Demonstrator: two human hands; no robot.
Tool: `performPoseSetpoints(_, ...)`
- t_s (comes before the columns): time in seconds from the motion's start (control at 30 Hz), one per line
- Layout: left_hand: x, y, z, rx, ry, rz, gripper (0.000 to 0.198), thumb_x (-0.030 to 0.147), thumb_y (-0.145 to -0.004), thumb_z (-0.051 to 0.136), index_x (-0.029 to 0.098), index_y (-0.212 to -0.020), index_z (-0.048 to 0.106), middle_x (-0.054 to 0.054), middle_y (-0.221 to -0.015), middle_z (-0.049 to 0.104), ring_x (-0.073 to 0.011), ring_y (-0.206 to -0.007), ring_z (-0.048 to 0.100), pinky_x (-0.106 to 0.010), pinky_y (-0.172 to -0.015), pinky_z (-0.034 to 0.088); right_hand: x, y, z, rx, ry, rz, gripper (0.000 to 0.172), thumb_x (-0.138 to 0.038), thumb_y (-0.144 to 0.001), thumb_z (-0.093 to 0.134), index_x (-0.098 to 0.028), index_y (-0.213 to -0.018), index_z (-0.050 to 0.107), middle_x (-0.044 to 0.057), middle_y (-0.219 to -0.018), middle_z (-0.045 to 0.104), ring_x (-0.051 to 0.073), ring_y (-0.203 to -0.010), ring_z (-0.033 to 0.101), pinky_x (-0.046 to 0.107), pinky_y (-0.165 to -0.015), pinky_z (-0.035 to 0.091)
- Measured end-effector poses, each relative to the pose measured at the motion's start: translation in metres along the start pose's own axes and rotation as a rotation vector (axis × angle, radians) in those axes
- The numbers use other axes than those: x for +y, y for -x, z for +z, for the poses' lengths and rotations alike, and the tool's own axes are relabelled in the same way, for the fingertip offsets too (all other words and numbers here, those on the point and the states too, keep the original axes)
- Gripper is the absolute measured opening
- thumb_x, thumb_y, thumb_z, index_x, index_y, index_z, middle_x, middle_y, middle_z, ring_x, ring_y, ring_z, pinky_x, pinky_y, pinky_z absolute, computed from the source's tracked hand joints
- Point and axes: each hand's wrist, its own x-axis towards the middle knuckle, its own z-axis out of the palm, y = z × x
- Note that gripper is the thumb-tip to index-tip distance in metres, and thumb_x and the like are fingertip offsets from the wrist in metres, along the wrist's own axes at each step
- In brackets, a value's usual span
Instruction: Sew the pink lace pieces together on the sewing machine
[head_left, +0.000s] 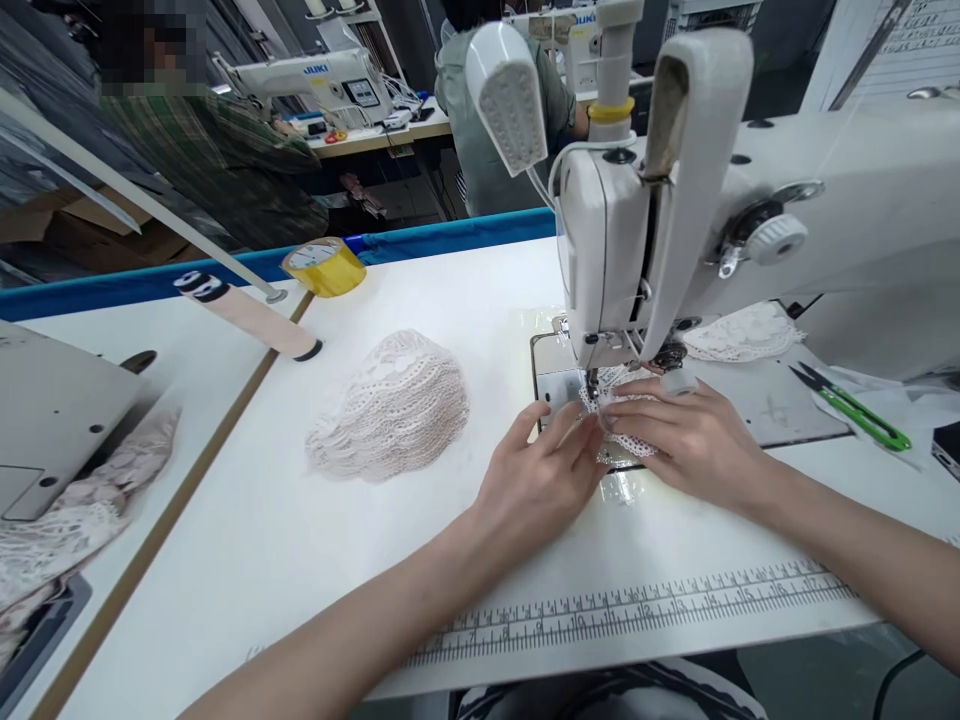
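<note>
Under the needle of a white sewing machine (607, 250) lies a small piece of white lace (634, 445), mostly covered by my fingers. My left hand (536, 480) is at the lace's left edge, just before the presser foot (592, 385). Its fingers are bent together on the lace edge, with one finger lifted apart to the left; the thumb is hidden. Palm down, my right hand (701, 440) rests on the lace's right side with fingers stretched out. A fanned pile of pale lace pieces (397, 410) lies left of my hands.
Green thread snips (855, 405) and another lace piece (739, 332) lie right of the needle. Yellow tape (326, 268) and a pale pink roll (247, 318) sit at the back left. A ruler strip (630, 610) runs along the front edge. Two people work beyond the table.
</note>
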Motion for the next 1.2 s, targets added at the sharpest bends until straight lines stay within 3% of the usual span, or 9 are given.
performPoseSetpoints(0.13,0.003,0.001,-0.003,-0.008,-0.048,-0.011,0.021,0.023,-0.094,0.051,0.014,-0.104,0.067,-0.008,-0.109,0.070,-0.0217,-0.109,0.059,-0.038,-0.094,0.037,0.000,-0.001,-0.001,-0.022,-0.015,0.002,0.035,-0.004,-0.077,0.046,-0.020,-0.098,0.068,0.000,-0.103,0.072,0.019,-0.090,0.065,0.039,-0.091,0.047)
performPoseSetpoints(0.33,0.002,0.000,-0.003,-0.004,-0.008,-0.042,0.020,0.022,-0.093,0.052,0.016,-0.103,0.068,-0.007,-0.107,0.071,-0.0202,-0.109,0.058,-0.038,-0.095,0.036,0.001,0.000,0.000,-0.048,-0.030,0.006,0.035,-0.004,-0.076,0.049,-0.020,-0.100,0.069,0.002,-0.104,0.072,0.020,-0.093,0.066,0.040,-0.087,0.050)
performPoseSetpoints(0.83,-0.008,-0.005,0.007,0.014,0.025,-0.103,0.019,0.023,-0.094,0.050,0.017,-0.102,0.066,-0.005,-0.106,0.072,-0.0190,-0.104,0.061,-0.039,-0.093,0.033,0.001,-0.004,0.006,-0.037,0.103,0.038,0.026,-0.008,-0.084,0.049,-0.016,-0.101,0.067,0.004,-0.100,0.073,0.018,-0.084,0.067,0.036,-0.080,0.050)
performPoseSetpoints(1.0,-0.010,-0.006,0.008,0.016,0.040,-0.117,0.019,0.023,-0.094,0.049,0.018,-0.103,0.065,-0.005,-0.108,0.071,-0.0184,-0.105,0.060,-0.040,-0.093,0.033,-0.004,-0.003,0.006,-0.036,0.195,-0.023,0.024,-0.016,-0.090,0.049,-0.016,-0.107,0.067,0.003,-0.107,0.071,0.017,-0.084,0.066,0.038,-0.085,0.047)
performPoseSetpoints(1.2,-0.011,-0.006,0.010,0.041,0.042,-0.109,0.019,0.024,-0.094,0.050,0.017,-0.100,0.067,-0.005,-0.106,0.072,-0.0191,-0.105,0.060,-0.040,-0.094,0.032,-0.006,-0.003,0.005,-0.024,0.222,-0.026,0.021,-0.023,-0.093,0.051,-0.016,-0.101,0.070,0.002,-0.106,0.072,0.017,-0.086,0.066,0.040,-0.093,0.043)
